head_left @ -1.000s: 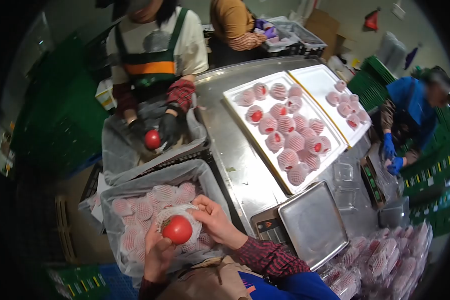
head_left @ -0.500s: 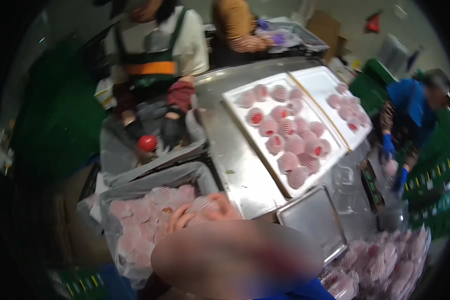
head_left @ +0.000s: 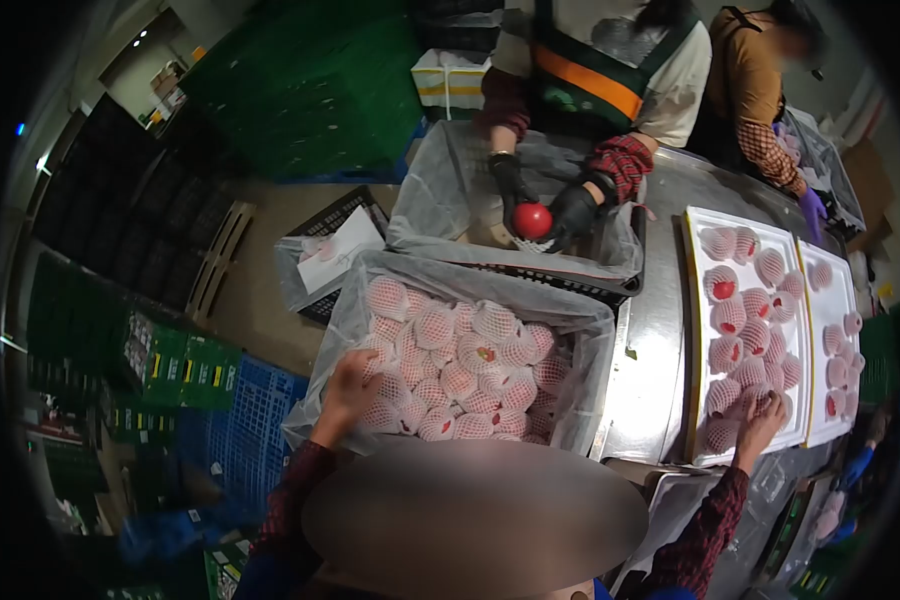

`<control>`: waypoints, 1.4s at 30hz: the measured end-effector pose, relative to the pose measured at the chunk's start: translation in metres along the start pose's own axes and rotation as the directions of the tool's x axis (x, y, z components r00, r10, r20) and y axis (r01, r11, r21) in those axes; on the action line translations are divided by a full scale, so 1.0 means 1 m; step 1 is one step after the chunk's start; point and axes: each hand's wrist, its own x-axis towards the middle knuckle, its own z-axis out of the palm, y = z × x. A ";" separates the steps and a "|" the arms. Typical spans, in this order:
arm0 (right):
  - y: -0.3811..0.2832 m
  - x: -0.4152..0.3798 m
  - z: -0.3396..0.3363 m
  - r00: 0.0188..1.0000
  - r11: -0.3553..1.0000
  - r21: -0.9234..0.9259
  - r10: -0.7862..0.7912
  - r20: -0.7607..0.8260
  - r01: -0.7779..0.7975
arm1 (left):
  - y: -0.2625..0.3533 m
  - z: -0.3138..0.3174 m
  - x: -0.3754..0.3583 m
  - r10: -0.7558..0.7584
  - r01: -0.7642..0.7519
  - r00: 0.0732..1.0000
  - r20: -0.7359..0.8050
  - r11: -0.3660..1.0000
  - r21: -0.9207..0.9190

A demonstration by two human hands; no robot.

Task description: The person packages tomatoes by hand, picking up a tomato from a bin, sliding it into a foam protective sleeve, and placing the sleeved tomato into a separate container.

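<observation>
My left hand [head_left: 348, 392] is at the left side of a lined crate [head_left: 592, 345], its fingers curved but apart beside the net-wrapped fruit [head_left: 460, 382] piled inside. Whether those fingertips touch a fruit is hard to make out. On the right, my right hand [head_left: 760, 428] reaches over the near part of a white foam tray [head_left: 702, 330]. Its fingers are bent round a net-wrapped fruit [head_left: 748, 402] among several others there; the fingers partly cover it. Red skin shows through some of the pink-white foam nets.
Across from me, a co-worker in black gloves holds a bare red fruit [head_left: 532, 220] over another lined crate [head_left: 430, 190]. The metal table [head_left: 650, 390] runs between crates and trays. A second white tray [head_left: 828, 300] adjoins the first. Blue pallets [head_left: 235, 425] lie at left.
The view has swung left. My hands, earlier close together round a net-wrapped fruit over the crate, are now apart: left at the crate's left side, right over the white tray.
</observation>
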 end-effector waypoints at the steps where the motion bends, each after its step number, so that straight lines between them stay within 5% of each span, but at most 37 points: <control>1: -0.005 -0.003 -0.005 0.996 0.998 -0.042 -0.055 -0.072 0.052 | -0.013 0.005 -0.009 0.109 -0.107 0.994 -0.021 0.993 0.055; 4: -0.026 -0.011 -0.021 0.987 0.994 -0.056 -0.099 -0.126 0.093 | -0.001 0.000 -0.014 0.122 -0.138 0.989 0.083 0.963 0.231; 8: -0.059 -0.016 -0.034 0.984 0.989 0.055 -0.133 -0.123 0.140 | 0.020 -0.013 -0.029 0.127 -0.176 0.964 0.232 0.963 0.203; 10: -0.091 -0.021 -0.039 0.993 0.973 0.202 -0.098 -0.061 0.109 | 0.031 -0.016 -0.035 -0.124 -0.065 0.883 0.453 0.923 0.380; 12: -0.120 -0.024 -0.035 0.997 0.859 0.508 -0.074 -0.008 0.068 | 0.015 -0.006 -0.031 -0.097 -0.083 0.884 0.458 0.930 0.357; 17: -0.201 -0.044 -0.053 0.978 0.771 0.627 -0.196 0.064 0.113 | 0.019 -0.008 -0.023 -0.150 -0.057 0.857 0.493 0.923 0.380; 20: -0.237 -0.067 -0.056 0.969 0.651 0.755 -0.230 0.090 0.084 | 0.001 -0.009 -0.018 -0.128 0.049 0.840 0.527 0.986 0.160; 21: -0.250 -0.076 -0.059 0.961 0.633 0.773 -0.242 0.131 0.054 | 0.003 -0.009 -0.014 -0.238 0.400 0.803 0.546 0.895 -0.199; 22: -0.268 -0.087 -0.060 0.945 0.577 0.816 -0.280 0.171 0.023 | 0.006 -0.008 -0.013 -0.321 0.659 0.730 0.604 0.564 -0.497; 25: -0.335 -0.123 -0.075 0.833 0.361 0.932 -0.513 0.207 -0.009 | 0.064 -0.024 -0.004 -0.156 0.580 0.808 0.567 0.373 -0.724; 26: -0.359 -0.125 -0.094 0.766 0.304 0.946 -0.633 0.114 0.110 | 0.090 -0.024 0.004 -0.149 0.578 0.810 0.568 0.374 -0.726; 28: -0.394 -0.125 -0.118 0.643 0.179 0.957 -0.766 -0.011 0.229 | 0.140 -0.020 0.020 0.064 0.713 0.688 0.723 -0.245 -0.657; 31: -0.400 -0.131 -0.116 0.653 0.191 0.952 -0.757 -0.012 0.239 | 0.163 -0.016 0.017 0.099 0.697 0.697 0.710 -0.326 -0.638; 33: -0.396 -0.131 -0.109 0.757 0.194 0.961 -0.654 -0.024 0.198 | 0.172 -0.016 0.014 0.102 0.684 0.727 0.679 -0.195 -0.703; 35: -0.394 -0.134 -0.105 0.794 0.197 0.956 -0.606 -0.057 0.219 | 0.185 -0.023 0.015 0.251 0.501 0.782 0.570 0.291 -0.815; 38: -0.394 -0.138 -0.111 0.840 0.215 0.966 -0.542 -0.004 0.143 | 0.200 -0.006 0.007 0.121 0.426 0.870 0.478 0.304 -0.852; 40: -0.393 -0.143 -0.112 0.761 0.066 0.853 -0.422 0.494 -0.517 | 0.198 0.002 0.004 0.069 0.339 0.918 0.390 0.371 -0.864; 41: -0.393 -0.143 -0.111 0.764 0.065 0.854 -0.416 0.493 -0.516 | 0.202 -0.002 0.005 0.051 0.363 0.919 0.391 0.277 -0.890; 42: -0.394 -0.143 -0.107 0.736 -0.100 0.780 -0.422 0.529 -0.618 | 0.204 -0.004 0.006 0.031 0.382 0.919 0.394 0.179 -0.907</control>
